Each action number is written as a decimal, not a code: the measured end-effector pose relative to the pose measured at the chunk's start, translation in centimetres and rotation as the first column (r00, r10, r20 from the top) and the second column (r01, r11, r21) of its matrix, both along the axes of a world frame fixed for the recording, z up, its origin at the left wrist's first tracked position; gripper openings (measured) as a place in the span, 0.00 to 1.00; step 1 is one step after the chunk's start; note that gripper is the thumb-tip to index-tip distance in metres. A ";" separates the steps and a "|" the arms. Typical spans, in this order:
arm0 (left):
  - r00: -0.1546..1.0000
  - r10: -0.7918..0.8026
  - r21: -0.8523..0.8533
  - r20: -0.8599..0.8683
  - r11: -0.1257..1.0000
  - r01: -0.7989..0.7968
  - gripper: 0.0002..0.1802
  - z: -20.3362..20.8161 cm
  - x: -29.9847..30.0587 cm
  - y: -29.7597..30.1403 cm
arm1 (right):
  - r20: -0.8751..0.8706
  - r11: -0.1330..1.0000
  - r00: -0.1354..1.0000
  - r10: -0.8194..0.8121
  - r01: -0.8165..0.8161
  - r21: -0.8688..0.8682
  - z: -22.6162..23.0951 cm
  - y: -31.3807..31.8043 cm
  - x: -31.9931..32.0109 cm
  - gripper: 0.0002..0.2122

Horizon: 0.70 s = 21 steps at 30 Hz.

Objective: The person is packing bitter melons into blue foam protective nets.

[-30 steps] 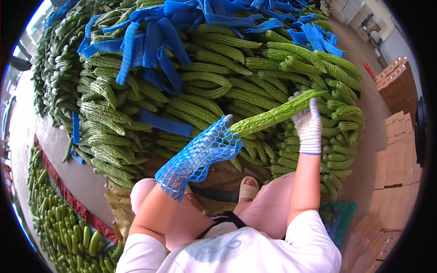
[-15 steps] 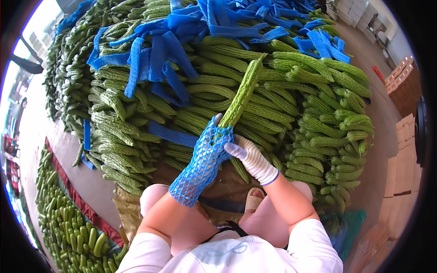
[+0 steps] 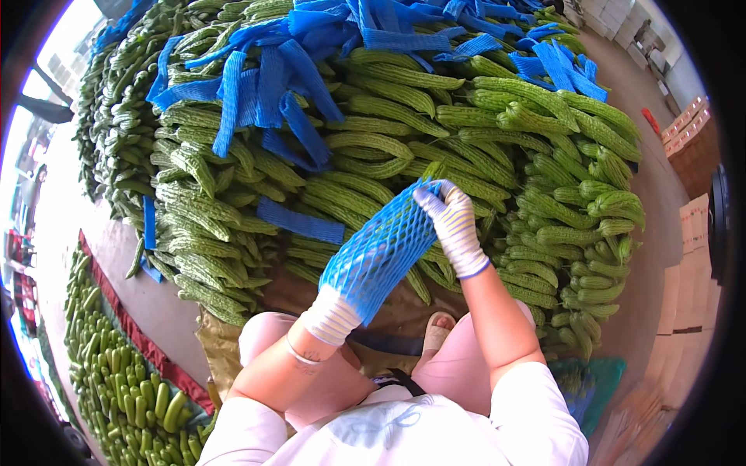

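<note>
A blue mesh sleeve (image 3: 392, 241) stretches over my gloved left hand (image 3: 350, 279) and along a bitter melon. Only the green tip of this bitter melon (image 3: 436, 168) pokes out at the far end. Through the mesh, my left hand shows closed around the near part of the melon, its fingers partly hidden. My right hand (image 3: 453, 221), in a striped glove, pinches the sleeve's far rim close to the tip. Directly beyond my hands lies a big stack of bitter melons (image 3: 373, 147).
Several loose blue mesh sleeves (image 3: 272, 85) lie across the stack, and one flat sleeve (image 3: 301, 220) rests nearer my left hand. Smaller green gourds (image 3: 128, 388) fill the floor at the lower left, beside a red strip (image 3: 140, 334). Cardboard boxes (image 3: 688, 287) stand along the right.
The sleeve has slid off my left forearm and up over the bitter melon, leaving just its tip bare. My right hand has moved away from me, pulling the sleeve's rim.
</note>
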State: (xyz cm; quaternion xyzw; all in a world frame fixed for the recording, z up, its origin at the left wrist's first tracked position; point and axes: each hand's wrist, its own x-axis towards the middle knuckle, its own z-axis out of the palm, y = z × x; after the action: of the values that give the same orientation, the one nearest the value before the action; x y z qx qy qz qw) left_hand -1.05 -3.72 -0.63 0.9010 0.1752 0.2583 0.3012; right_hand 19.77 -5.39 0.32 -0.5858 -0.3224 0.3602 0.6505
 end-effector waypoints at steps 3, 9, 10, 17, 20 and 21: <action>0.821 0.427 -0.879 0.378 -0.111 0.463 0.22 5.0 0.2 -0.9 | -0.010 0.991 0.992 -0.128 0.129 0.035 -2.3 0.5 3.5 0.05; 0.850 0.386 -0.921 0.357 -0.006 0.390 0.27 6.4 -0.2 -2.2 | 0.008 0.927 0.931 -0.365 0.365 -0.086 -4.5 -1.8 4.7 0.36; 0.859 0.379 -0.936 0.345 0.073 0.344 0.29 5.9 -0.5 -2.5 | -0.390 0.951 0.869 -0.306 0.261 -0.165 -1.4 -2.6 1.8 0.34; 0.935 -0.275 -0.920 0.222 0.258 0.294 0.14 8.6 0.0 -3.6 | -0.701 0.981 0.713 0.035 0.109 0.161 3.0 -13.2 2.6 0.23; 0.966 -0.072 -0.834 0.249 0.491 0.252 0.18 9.5 -0.1 -2.7 | -0.500 0.990 0.862 -0.083 0.129 0.057 7.7 -23.0 6.0 0.27; 0.950 0.037 -0.832 0.310 0.495 0.253 0.20 8.6 -0.4 -1.8 | -0.353 0.980 0.915 -0.198 0.191 -0.055 9.2 -26.5 6.8 0.29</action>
State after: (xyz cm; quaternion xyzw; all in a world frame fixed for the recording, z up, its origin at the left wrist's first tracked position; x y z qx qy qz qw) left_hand -1.46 -5.55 7.99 0.5912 0.1775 0.2445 0.7478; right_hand 26.58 -31.87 9.54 -0.5461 -0.1358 0.3970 0.7251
